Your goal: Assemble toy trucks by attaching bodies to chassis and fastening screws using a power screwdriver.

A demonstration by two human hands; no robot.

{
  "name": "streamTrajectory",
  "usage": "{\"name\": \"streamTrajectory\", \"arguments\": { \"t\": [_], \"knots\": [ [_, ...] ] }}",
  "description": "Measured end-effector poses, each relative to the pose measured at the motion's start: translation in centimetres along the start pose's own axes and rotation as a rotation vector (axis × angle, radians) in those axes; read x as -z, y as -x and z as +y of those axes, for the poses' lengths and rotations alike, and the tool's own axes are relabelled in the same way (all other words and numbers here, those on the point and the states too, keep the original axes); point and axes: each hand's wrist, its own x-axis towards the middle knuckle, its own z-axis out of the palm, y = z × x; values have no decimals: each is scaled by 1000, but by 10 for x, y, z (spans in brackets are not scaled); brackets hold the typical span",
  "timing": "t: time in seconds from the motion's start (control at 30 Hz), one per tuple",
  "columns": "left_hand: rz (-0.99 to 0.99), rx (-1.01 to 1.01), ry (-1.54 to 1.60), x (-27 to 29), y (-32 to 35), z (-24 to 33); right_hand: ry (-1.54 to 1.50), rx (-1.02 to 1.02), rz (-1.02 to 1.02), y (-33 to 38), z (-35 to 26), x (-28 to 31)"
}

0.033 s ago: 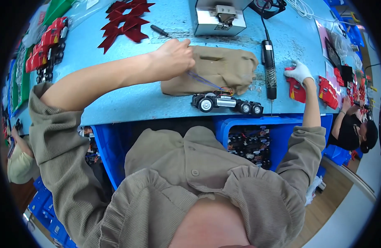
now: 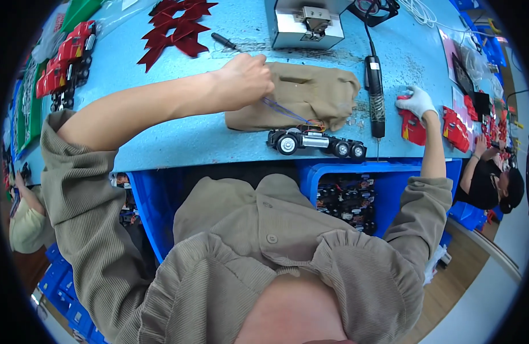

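My bare left hand (image 2: 245, 82) is closed above the left part of a tan cloth-covered pad (image 2: 319, 86). Thin blue-purple wires (image 2: 283, 110) run from that fist to a black toy truck chassis (image 2: 316, 142) with silver wheels, which stands at the pad's near edge. Over to the right, my right hand (image 2: 417, 102) wears a white glove. Its fingers are bent over the far end of a red toy truck cab (image 2: 412, 129) on the blue table. A second red cab (image 2: 455, 128) lies just right of it.
An electric screwdriver (image 2: 374, 94) lies between the pad and my right hand. Farther back are a metal-faced box (image 2: 306, 28), a small black-handled tool (image 2: 222, 40) and dark red bows (image 2: 175, 37). Red trucks (image 2: 66, 57) line the left side. A blue bin (image 2: 393, 198) holds chassis below. Co-workers sit at both sides.
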Motion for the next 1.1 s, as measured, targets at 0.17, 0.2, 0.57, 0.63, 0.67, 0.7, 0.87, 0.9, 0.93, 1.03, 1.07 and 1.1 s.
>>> {"name": "streamTrajectory", "arguments": {
  "t": [0.17, 0.2, 0.57, 0.63, 0.67, 0.7, 0.87, 0.9, 0.93, 1.03, 1.07, 1.1],
  "knots": [
    [-125, 32, -41, 9, 3, 5, -312, 27, 362, 54, -22, 45],
    [-87, 7, -85, 9, 5, 5, -427, 51, 473, 67, -36, 54],
    [818, 27, 351, 35, 15, 12, -1074, 685, 220, 108, -168, 4],
    [733, 60, 493, 33, 9, 8, -992, 689, 197, 100, -172, -4],
    [646, 90, 630, 33, 5, 6, -909, 693, 177, 96, -175, -7],
    [556, 119, 766, 32, 1, 5, -825, 695, 158, 94, -176, -9],
    [452, 146, 635, 42, -15, 0, -973, 646, 233, 105, -187, -15],
    [406, 98, 568, 43, -16, -3, -1122, 493, 364, 98, -182, -20],
    [359, 49, 501, 48, -17, -5, -1263, 330, 496, 91, -175, -26],
    [395, 0, 421, 36, -28, 1, -768, 10, 630, 64, -125, -74],
    [470, 14, 396, 25, -35, 3, -156, -114, 588, 57, -107, -88],
    [544, 37, 369, 17, -39, 5, -150, -109, 587, 54, -99, -91]
  ]
}}
